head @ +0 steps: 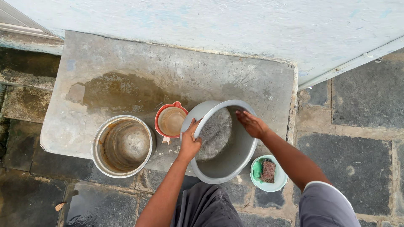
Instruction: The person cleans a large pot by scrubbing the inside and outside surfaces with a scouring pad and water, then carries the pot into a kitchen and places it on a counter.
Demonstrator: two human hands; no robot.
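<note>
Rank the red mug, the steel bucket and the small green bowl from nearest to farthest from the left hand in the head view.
From the left hand:
1. Red mug, just to its left on the slab.
2. Steel bucket, farther left at the slab's edge.
3. Small green bowl, across the big pan, on the right.

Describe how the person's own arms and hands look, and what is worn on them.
Both forearms are bare, with no gloves, rings, watch or bangles visible. The left hand and right hand look wet. The right arm ends in a short grey sleeve with a pale edge.

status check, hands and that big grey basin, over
Left hand grips rim of grey basin, tilted on stone slab. Right hand inside basin, on far wall. Red jug close beside left hand; nothing blocking.
</note>
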